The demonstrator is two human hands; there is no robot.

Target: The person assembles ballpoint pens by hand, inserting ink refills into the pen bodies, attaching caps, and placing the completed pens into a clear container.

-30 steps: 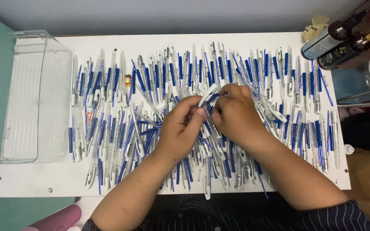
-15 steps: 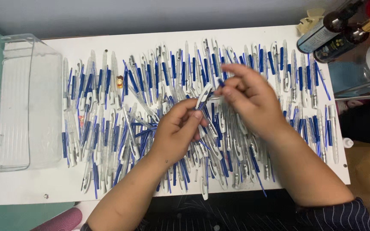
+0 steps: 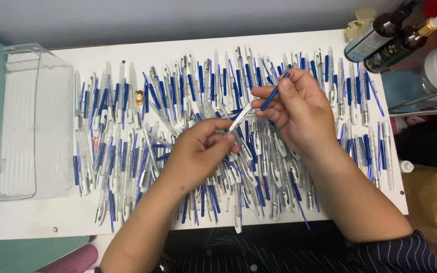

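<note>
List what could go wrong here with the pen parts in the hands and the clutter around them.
The right hand pinches a thin blue refill by one end; it might slip into the pile of pens and be hard to find. The left hand holds a white pen barrel above that pile, so a forearm sweep could push pens off the white table edge.

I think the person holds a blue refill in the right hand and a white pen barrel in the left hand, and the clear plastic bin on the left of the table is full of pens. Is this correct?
Not quite. The clear plastic bin holds no pens; the head view shows it empty. The rest stands: the right hand pinches a blue refill, and the left hand holds a white pen barrel.
</note>
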